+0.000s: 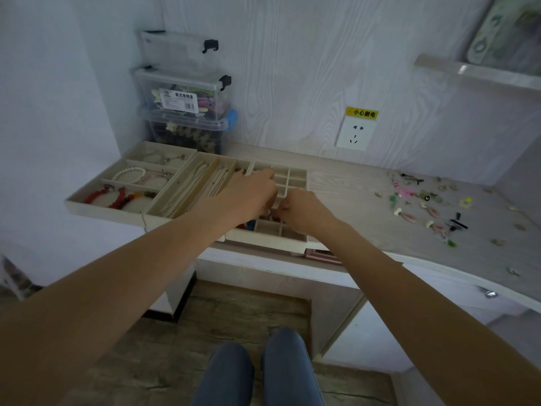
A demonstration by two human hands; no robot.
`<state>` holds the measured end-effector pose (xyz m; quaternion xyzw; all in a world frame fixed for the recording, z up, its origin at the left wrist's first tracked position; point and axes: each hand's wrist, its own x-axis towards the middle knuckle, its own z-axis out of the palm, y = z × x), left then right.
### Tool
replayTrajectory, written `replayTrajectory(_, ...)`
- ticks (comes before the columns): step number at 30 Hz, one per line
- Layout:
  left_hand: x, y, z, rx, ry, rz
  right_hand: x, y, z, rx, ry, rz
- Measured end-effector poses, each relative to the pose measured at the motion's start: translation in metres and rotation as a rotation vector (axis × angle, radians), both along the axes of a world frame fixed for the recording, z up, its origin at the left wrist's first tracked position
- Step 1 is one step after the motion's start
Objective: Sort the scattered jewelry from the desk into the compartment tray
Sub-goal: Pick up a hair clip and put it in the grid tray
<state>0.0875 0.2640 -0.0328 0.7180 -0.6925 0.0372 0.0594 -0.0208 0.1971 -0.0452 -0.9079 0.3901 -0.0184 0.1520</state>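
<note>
My knees (pixel 257 373) in blue jeans sit nearest, over a wood-patterned floor, and both my bare forearms reach forward from there to the desk (pixel 366 230). My left hand (pixel 248 194) and right hand (pixel 304 210) meet over the small-celled compartment tray (pixel 292 183), knuckles nearly touching. The fingers of both curl down into the cells; something small seems pinched between them, but I cannot tell what it is or which hand really has it. Left of that tray lie a long-slot tray with pale chains (pixel 187 191) and a wider tray holding red bead bracelets (pixel 117 197) in its near section and a pearl bracelet (pixel 130 174) farther back. Well off to my right, the scattered jewelry (pixel 424 206) is strewn across the desk top: pink, green and dark little pieces, apart from the trays. Farther back, in the corner, clear storage boxes (pixel 184 95) are stacked, and a wall socket (pixel 354 134) with a yellow warning label sits on the wall.
</note>
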Motion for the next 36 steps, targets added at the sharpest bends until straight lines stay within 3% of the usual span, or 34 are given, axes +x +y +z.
replayTrajectory(9,0.004,0.000,0.000,0.021,-0.015,-0.041,0.001,0.000,0.001,0.020,-0.012,-0.025)
replayTrajectory(15,0.005,0.002,-0.003,-0.016,0.003,-0.029,-0.003,0.008,0.010,-0.057,0.137,0.067)
replayTrajectory(20,0.005,0.006,-0.003,-0.001,0.046,-0.018,-0.009,0.008,0.009,-0.027,0.051,0.063)
replayTrajectory(28,-0.014,0.002,0.007,-0.079,0.143,-0.059,-0.062,-0.006,0.016,-0.022,-0.262,-0.071)
replayTrajectory(33,-0.054,-0.028,0.014,-0.130,0.169,-0.145,-0.108,-0.037,0.007,-0.071,-0.284,-0.259)
replayTrajectory(36,-0.084,-0.061,0.011,-0.053,0.219,-0.175,-0.136,-0.060,-0.002,-0.118,-0.252,-0.381)
